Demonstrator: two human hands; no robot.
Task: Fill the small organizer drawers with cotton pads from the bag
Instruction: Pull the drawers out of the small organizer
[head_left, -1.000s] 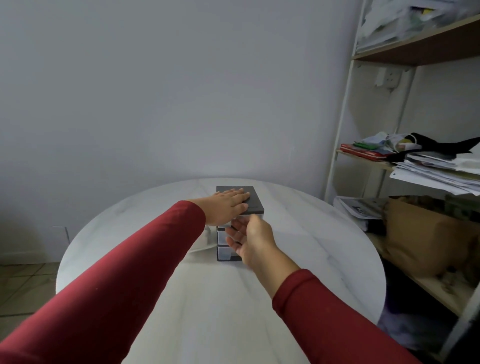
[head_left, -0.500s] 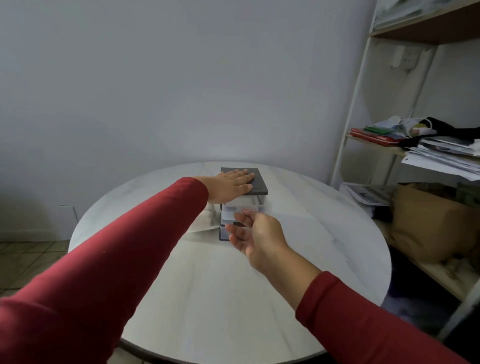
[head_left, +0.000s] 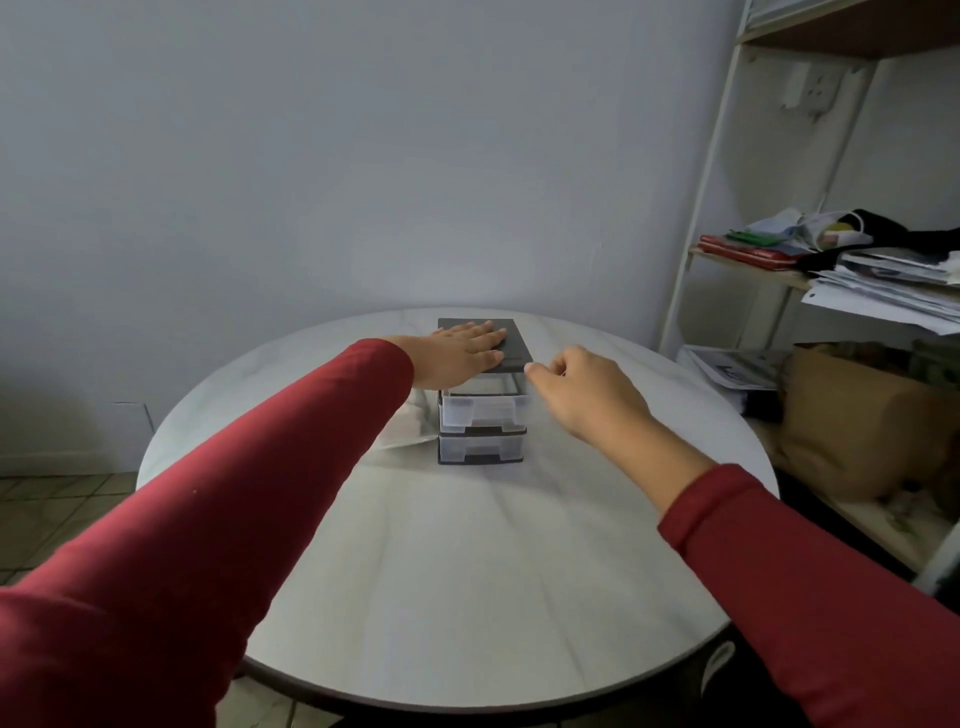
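A small organizer (head_left: 514, 347) with a dark grey top and clear plastic drawers stands mid-table. Its upper drawer (head_left: 483, 410) is pulled out toward me and looks empty; the lower drawer (head_left: 480, 449) is pushed in. My left hand (head_left: 460, 353) rests flat on the organizer's top, fingers straight. My right hand (head_left: 582, 389) hovers just right of the open drawer with loosely curled fingers and holds nothing. A white bag (head_left: 408, 426) lies left of the organizer, mostly hidden behind my left arm.
The round white marble table (head_left: 467, 571) stands near a grey wall. A shelf unit (head_left: 831, 291) to the right holds stacked papers, and a brown paper bag (head_left: 857, 415) sits on its lower level. Tiled floor shows at the left.
The upper drawer has been slid out. My right hand has let go of it and moved off to the right. The left hand has stayed on the top.
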